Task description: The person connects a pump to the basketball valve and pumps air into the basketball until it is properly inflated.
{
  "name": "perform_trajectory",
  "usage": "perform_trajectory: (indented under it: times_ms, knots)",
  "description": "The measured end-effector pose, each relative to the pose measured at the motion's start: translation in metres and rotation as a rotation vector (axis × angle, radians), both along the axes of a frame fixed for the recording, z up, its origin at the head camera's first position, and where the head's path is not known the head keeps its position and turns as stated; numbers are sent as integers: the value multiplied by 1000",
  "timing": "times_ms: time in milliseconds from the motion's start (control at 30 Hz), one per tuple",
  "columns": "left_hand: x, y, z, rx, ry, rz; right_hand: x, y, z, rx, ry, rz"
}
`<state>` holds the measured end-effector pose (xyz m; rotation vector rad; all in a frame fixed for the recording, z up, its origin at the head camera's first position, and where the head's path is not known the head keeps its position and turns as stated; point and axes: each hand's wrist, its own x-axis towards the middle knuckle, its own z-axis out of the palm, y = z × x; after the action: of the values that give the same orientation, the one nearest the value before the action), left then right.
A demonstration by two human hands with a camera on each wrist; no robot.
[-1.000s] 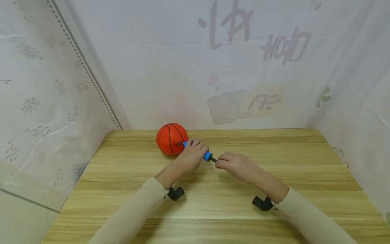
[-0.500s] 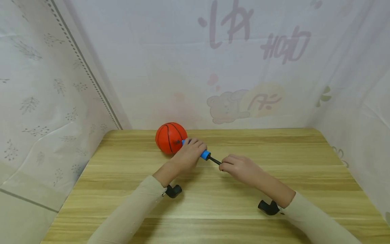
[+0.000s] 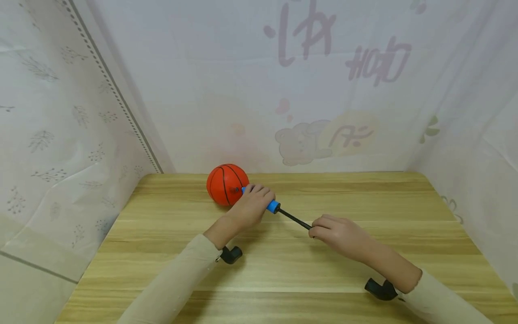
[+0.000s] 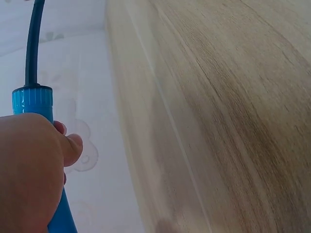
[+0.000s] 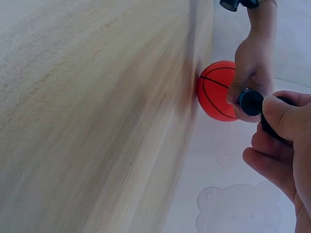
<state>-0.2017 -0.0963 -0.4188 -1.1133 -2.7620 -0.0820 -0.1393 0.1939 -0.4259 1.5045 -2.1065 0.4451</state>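
A blue hand pump [image 3: 273, 206] with a black rod [image 3: 294, 218] lies slantwise between my hands above the table. My left hand [image 3: 253, 207] grips its blue barrel, fingers wrapped round it; the left wrist view shows the barrel [image 4: 33, 99] with its ribbed collar above the fist. My right hand [image 3: 341, 236] holds the black handle [image 5: 274, 124] at the rod's end, thumb and fingers curled on it. The pump's far end meets or nearly meets an orange-red basketball [image 3: 226, 184]; whether a needle sits in the ball cannot be made out.
The wooden table [image 3: 283, 274] spreads below both arms. A pale printed cloth [image 3: 226, 90] hangs behind its far edge, and more cloth stands at both sides. Black camera mounts [image 3: 231, 255] hang under the wrists.
My right hand has moved right and toward me, drawing the black rod further out of the barrel. The left hand and the basketball have barely shifted.
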Motion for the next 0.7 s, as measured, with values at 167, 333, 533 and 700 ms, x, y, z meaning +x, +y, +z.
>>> perform_trajectory:
  times_ms: [167, 333, 533, 700]
  knots:
    - [1, -2, 1, 2, 0, 2, 2, 2, 0, -11, -21, 1]
    - [2, -2, 2, 3, 6, -1, 0, 2, 1, -29, -6, 16]
    - [2, -1, 4, -9, 34, 9, -9, -6, 2, -18, -52, 5]
    - [3, -1, 2, -15, 23, 16, -18, -17, 0, -19, -66, 16]
